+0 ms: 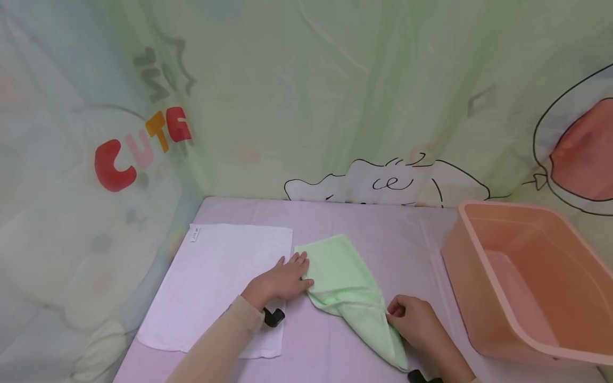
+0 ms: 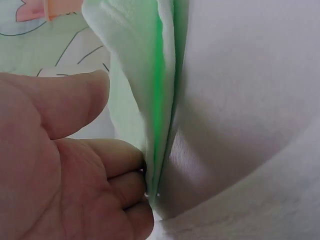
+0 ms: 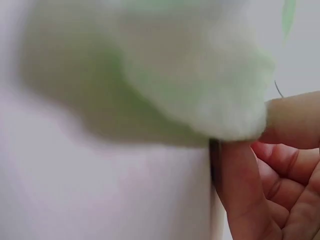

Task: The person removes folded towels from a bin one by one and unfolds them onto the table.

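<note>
A light green towel [image 1: 337, 266] lies partly folded and rumpled on the table, its near part twisted toward the front right. My left hand [image 1: 284, 279] rests with spread, fairly straight fingers on the towel's left edge; in the left wrist view the fingertips touch the green cloth [image 2: 132, 85]. At the towel's right edge, my right hand [image 1: 414, 322] pinches the cloth between thumb and finger, which the right wrist view shows close up at a pale green corner [image 3: 220, 110]. Left of the green towel a white towel [image 1: 215, 282] is spread flat, partly under my left forearm.
An orange-pink plastic basin [image 1: 493, 298] stands at the table's right side. The table [image 1: 383, 223] has a pale lilac cover. Behind and to the left hangs a printed curtain [image 1: 287, 106] with cartoon drawings and coloured letters. A black strap piece [image 1: 274, 317] sits at my left wrist.
</note>
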`<state>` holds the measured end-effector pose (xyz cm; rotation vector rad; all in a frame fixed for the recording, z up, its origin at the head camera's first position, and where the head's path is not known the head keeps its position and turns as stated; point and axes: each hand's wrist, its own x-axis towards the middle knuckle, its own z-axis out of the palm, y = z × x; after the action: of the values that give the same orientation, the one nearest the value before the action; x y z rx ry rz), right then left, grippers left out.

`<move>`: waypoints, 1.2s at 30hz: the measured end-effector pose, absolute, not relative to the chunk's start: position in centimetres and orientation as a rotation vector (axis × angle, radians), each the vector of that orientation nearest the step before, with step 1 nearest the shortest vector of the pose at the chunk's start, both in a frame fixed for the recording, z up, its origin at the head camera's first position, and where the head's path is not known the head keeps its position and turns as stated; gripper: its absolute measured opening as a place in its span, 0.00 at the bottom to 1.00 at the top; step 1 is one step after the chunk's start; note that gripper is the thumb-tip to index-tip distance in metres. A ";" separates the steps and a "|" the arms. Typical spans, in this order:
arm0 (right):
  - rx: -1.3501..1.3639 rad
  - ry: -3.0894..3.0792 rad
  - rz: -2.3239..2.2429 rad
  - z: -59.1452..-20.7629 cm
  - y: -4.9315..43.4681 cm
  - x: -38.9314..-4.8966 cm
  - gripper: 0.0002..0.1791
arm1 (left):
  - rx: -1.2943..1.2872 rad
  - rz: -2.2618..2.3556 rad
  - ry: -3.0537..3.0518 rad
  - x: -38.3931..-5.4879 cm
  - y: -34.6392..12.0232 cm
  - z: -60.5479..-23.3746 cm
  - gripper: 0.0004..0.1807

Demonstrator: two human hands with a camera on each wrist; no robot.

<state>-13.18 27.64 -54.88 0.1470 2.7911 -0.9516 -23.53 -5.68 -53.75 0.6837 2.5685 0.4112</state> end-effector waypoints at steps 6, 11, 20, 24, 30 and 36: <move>0.184 2.794 -0.981 -55.0 25.9 -12.2 0.05 | 0.694 0.392 2.602 -24.8 -5.6 -53.9 0.40; 0.200 2.805 -0.985 -55.3 24.8 -11.9 0.05 | 0.741 0.317 2.665 -25.5 -5.6 -54.6 0.40; 0.249 2.801 -1.015 -55.5 23.4 -11.4 0.05 | 0.753 0.302 2.680 -26.5 -5.7 -55.0 0.40; 0.240 2.802 -1.039 -55.6 22.7 -11.2 0.06 | 0.760 0.286 2.689 -26.8 -5.7 -54.9 0.39; 0.224 2.810 -1.048 -55.5 21.8 -11.1 0.07 | 0.785 0.280 2.693 -27.1 -5.7 -54.6 0.37; 0.180 2.814 -1.026 -55.0 21.7 -11.2 0.08 | 0.777 0.300 2.717 -27.2 -5.9 -54.9 0.36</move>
<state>-11.24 21.67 -55.02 0.1802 2.8135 -1.0255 -27.22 -5.86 -54.87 0.7769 2.7166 0.3004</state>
